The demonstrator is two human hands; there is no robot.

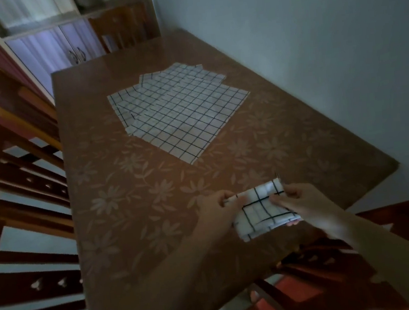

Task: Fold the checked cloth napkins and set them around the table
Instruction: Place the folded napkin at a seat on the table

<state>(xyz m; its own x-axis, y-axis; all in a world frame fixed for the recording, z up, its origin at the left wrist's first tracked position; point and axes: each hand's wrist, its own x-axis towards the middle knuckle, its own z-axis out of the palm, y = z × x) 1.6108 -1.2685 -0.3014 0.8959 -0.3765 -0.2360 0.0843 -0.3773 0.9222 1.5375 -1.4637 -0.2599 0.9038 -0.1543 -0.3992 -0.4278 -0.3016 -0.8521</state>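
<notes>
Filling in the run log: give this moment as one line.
stage: folding | left hand: grips folded napkin | right hand: grips same napkin | flat napkins: spread mid-table, unfolded | table

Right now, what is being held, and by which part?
Both hands hold one folded checked napkin over the near table edge: the left hand grips its left end, the right hand pinches its right end.

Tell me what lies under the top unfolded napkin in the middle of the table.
Under the top napkin more checked napkins lie flat, their edges poking out at the far and left sides. How many is unclear; the top one covers most of them. The table carries the pile.
</notes>
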